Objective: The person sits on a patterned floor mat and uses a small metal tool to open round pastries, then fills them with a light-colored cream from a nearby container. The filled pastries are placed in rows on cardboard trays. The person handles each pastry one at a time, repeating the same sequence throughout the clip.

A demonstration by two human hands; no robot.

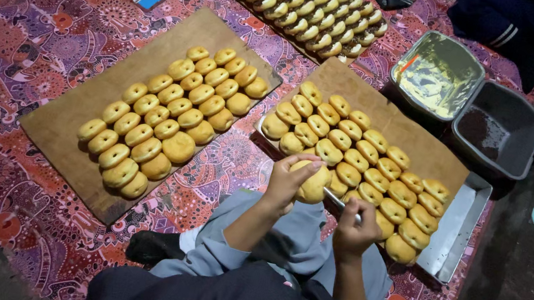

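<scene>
Fingers of the left hand point(287, 181) curl around a round golden bun point(313, 184), lifting it just off the near edge of the right-hand tray point(464, 225) so its side faces the blade. The right hand point(353, 232) is clenched on a slim metal knife point(338, 204), whose long axis runs near-right to far-left, tip touching the bun.

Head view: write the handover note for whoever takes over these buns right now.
Left hand: fingers wrapped around one bun, lifted over the near tray edge.
Right hand: gripping a knife, blade at that bun.
Buns: rows on brown paper over the metal tray; more rows on the cardboard sheet; a third batch at the far side.
Two containers beside the tray.
Which buns are already cut cannot be told.
</scene>
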